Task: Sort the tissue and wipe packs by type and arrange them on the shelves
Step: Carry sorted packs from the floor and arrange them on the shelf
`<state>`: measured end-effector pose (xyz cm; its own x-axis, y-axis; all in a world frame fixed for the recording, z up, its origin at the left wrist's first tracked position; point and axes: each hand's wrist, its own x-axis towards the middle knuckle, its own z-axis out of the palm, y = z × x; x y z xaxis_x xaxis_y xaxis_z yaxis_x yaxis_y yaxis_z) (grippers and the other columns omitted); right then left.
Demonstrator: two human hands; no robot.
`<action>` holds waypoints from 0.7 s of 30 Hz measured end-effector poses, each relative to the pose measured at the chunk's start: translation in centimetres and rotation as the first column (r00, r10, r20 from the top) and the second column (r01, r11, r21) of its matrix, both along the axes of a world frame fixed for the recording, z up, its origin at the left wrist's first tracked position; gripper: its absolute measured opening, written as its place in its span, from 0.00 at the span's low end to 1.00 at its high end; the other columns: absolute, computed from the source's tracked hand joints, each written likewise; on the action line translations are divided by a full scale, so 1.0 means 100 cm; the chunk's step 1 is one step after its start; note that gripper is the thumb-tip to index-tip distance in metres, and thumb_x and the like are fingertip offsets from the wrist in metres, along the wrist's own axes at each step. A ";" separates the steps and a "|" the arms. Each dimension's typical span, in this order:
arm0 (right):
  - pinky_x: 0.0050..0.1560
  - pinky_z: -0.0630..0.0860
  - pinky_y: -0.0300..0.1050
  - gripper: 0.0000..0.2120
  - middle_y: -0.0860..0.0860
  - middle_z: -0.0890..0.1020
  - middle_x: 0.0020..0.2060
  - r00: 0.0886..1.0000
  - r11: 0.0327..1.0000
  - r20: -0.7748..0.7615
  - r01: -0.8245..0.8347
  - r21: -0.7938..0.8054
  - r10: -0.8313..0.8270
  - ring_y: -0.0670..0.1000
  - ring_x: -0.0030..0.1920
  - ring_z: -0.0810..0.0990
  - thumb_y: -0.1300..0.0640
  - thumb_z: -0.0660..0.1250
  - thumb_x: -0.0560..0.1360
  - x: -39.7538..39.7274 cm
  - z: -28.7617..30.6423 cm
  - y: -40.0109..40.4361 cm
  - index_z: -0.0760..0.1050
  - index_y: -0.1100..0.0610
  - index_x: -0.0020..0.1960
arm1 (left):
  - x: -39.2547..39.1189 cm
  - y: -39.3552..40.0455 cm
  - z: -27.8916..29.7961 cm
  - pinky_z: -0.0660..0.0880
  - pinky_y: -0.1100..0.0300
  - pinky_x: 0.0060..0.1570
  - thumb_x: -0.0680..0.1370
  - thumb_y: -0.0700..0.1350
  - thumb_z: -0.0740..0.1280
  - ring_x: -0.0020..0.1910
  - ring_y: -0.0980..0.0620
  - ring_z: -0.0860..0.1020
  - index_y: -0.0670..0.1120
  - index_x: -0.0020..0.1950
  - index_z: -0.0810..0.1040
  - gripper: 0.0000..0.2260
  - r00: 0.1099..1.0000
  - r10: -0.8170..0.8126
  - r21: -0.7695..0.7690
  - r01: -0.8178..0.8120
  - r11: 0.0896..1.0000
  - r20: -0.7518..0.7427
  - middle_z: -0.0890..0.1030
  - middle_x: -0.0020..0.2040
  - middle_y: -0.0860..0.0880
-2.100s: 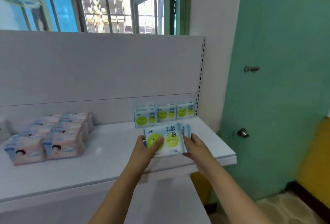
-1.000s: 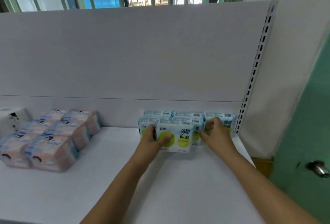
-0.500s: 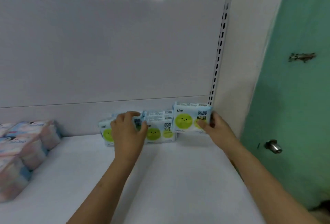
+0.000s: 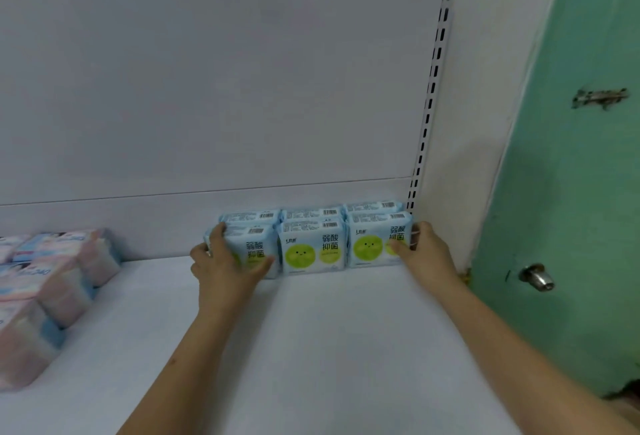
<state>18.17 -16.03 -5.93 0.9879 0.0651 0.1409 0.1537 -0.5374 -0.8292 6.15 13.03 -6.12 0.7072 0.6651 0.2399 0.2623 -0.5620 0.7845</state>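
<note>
We see two rows of pale blue wipe packs with green smiley circles (image 4: 313,251) standing upright at the back right of the white shelf (image 4: 311,348), three in front and three behind, pressed against the white back panel (image 4: 207,88) beside the slotted upright (image 4: 429,105). Our left hand (image 4: 225,265) wraps its fingers over the top and its thumb across the face of the leftmost front pack (image 4: 254,249), its grip clamped on that pack. Our right hand (image 4: 424,252) pinches the rightmost front pack (image 4: 375,244) at its right edge, thumb on the printed face and fingers round the side. The middle front pack sits between them, touching both. Well apart, at the left of the shelf, lie the pink and blue plastic-wrapped tissue packs (image 4: 59,282), blurred. A green door (image 4: 581,192) with a metal knob (image 4: 536,277) stands at the right.
</note>
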 end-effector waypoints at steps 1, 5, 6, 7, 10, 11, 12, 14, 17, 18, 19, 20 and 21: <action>0.43 0.69 0.43 0.19 0.51 0.78 0.51 1.000 1.000 0.009 -0.002 -0.001 0.002 0.51 0.48 0.76 0.53 0.71 0.77 -0.001 0.002 0.004 0.69 0.59 0.62 | 0.001 -0.005 -0.003 0.67 0.41 0.67 0.67 0.54 0.81 0.70 0.36 0.62 0.54 0.78 0.57 0.46 1.000 -0.003 0.031 0.003 1.000 0.009 0.60 0.72 0.40; 0.44 0.69 0.43 0.15 0.55 0.80 0.56 1.000 0.999 0.016 -0.015 -0.036 0.015 0.51 0.49 0.76 0.56 0.68 0.79 -0.002 0.006 0.017 0.70 0.61 0.63 | 0.006 -0.022 -0.005 0.67 0.40 0.64 0.66 0.61 0.79 0.67 0.36 0.67 0.55 0.78 0.58 0.47 0.997 0.074 0.132 -0.072 0.989 -0.009 0.64 0.70 0.40; 0.43 0.69 0.43 0.16 0.56 0.80 0.57 1.000 1.000 0.002 -0.012 -0.028 0.012 0.51 0.49 0.76 0.56 0.67 0.79 -0.003 0.006 0.019 0.70 0.60 0.64 | 0.006 -0.023 -0.005 0.66 0.40 0.64 0.66 0.63 0.78 0.66 0.36 0.67 0.55 0.78 0.58 0.47 0.995 0.099 0.159 -0.094 0.983 -0.020 0.64 0.69 0.40; 0.44 0.70 0.42 0.18 0.55 0.80 0.58 1.000 1.000 -0.008 -0.010 -0.006 0.010 0.51 0.50 0.76 0.55 0.68 0.79 -0.004 0.005 0.021 0.70 0.59 0.65 | 0.007 -0.025 -0.005 0.65 0.40 0.64 0.65 0.64 0.78 0.66 0.36 0.68 0.55 0.78 0.58 0.48 0.993 0.113 0.179 -0.107 0.978 -0.022 0.65 0.69 0.40; 0.46 0.76 0.40 0.36 0.53 0.78 0.62 1.000 0.995 0.004 -0.003 0.095 0.003 0.51 0.54 0.79 0.48 0.73 0.74 -0.009 0.003 0.028 0.61 0.58 0.75 | 0.009 -0.027 -0.007 0.66 0.40 0.63 0.65 0.65 0.78 0.65 0.36 0.68 0.54 0.77 0.58 0.47 0.994 0.111 0.171 -0.110 0.979 0.003 0.65 0.68 0.39; 0.54 0.78 0.43 0.44 0.54 0.75 0.67 1.000 0.993 0.010 0.000 0.116 -0.001 0.53 0.60 0.78 0.45 0.75 0.72 -0.010 0.001 0.031 0.55 0.57 0.78 | 0.010 -0.028 -0.008 0.67 0.40 0.63 0.65 0.64 0.78 0.65 0.36 0.68 0.53 0.77 0.59 0.47 0.995 0.104 0.162 -0.105 0.981 0.014 0.65 0.68 0.39; 0.63 0.75 0.47 0.52 0.56 0.70 0.72 1.000 0.993 0.018 0.004 0.121 -0.007 0.55 0.68 0.73 0.43 0.76 0.70 -0.011 0.000 0.035 0.48 0.56 0.80 | 0.011 -0.030 -0.009 0.68 0.40 0.62 0.65 0.64 0.78 0.65 0.36 0.67 0.53 0.77 0.59 0.47 0.995 0.098 0.156 -0.100 0.983 0.023 0.65 0.67 0.39; 0.73 0.64 0.46 0.57 0.57 0.59 0.77 0.998 0.996 0.062 0.007 0.088 -0.012 0.56 0.76 0.63 0.44 0.77 0.70 -0.017 -0.002 0.043 0.39 0.56 0.81 | 0.012 -0.032 -0.010 0.69 0.41 0.61 0.66 0.63 0.79 0.65 0.36 0.67 0.53 0.76 0.59 0.46 0.995 0.092 0.154 -0.096 0.983 0.035 0.65 0.67 0.39; 0.70 0.66 0.48 0.55 0.59 0.57 0.77 0.989 0.999 0.142 0.034 -0.012 -0.032 0.58 0.74 0.62 0.43 0.74 0.72 -0.025 -0.004 0.053 0.38 0.57 0.81 | 0.014 -0.033 -0.010 0.70 0.41 0.60 0.66 0.63 0.79 0.64 0.37 0.67 0.53 0.76 0.59 0.46 0.996 0.082 0.158 -0.086 0.984 0.034 0.65 0.66 0.40; 0.69 0.67 0.50 0.54 0.60 0.58 0.76 0.988 0.998 0.152 0.039 -0.041 -0.032 0.59 0.74 0.63 0.41 0.73 0.73 -0.026 -0.005 0.054 0.38 0.57 0.81 | 0.014 -0.032 -0.009 0.70 0.41 0.60 0.66 0.63 0.79 0.64 0.37 0.67 0.52 0.76 0.60 0.46 0.996 0.080 0.164 -0.083 0.983 0.029 0.65 0.66 0.40; 0.69 0.67 0.51 0.54 0.61 0.57 0.76 0.989 0.997 0.147 0.042 -0.064 -0.032 0.60 0.73 0.63 0.40 0.72 0.73 -0.026 -0.003 0.054 0.39 0.58 0.81 | 0.015 -0.032 -0.008 0.70 0.41 0.60 0.66 0.63 0.79 0.64 0.36 0.67 0.51 0.76 0.60 0.46 0.997 0.078 0.170 -0.080 0.982 0.020 0.65 0.66 0.40; 0.70 0.67 0.53 0.54 0.61 0.56 0.77 0.990 0.995 0.134 0.048 -0.086 -0.037 0.61 0.74 0.61 0.40 0.71 0.74 -0.025 -0.002 0.054 0.39 0.58 0.81 | 0.015 -0.031 -0.006 0.70 0.41 0.60 0.65 0.62 0.79 0.64 0.36 0.68 0.51 0.76 0.60 0.46 0.997 0.078 0.173 -0.078 0.982 0.007 0.65 0.66 0.39; 0.72 0.64 0.55 0.53 0.62 0.53 0.78 0.991 0.991 0.124 0.061 -0.119 -0.046 0.62 0.76 0.58 0.39 0.71 0.74 -0.025 -0.002 0.054 0.40 0.59 0.81 | 0.015 -0.031 -0.004 0.70 0.41 0.61 0.65 0.62 0.79 0.64 0.36 0.67 0.50 0.76 0.60 0.46 0.997 0.077 0.171 -0.074 0.983 -0.011 0.65 0.67 0.39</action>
<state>15.70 -10.62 -6.09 0.9666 0.0368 0.2535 0.2169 -0.6440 -0.7336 7.68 9.96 -6.54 0.6617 0.6672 0.3420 0.3221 -0.6649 0.6739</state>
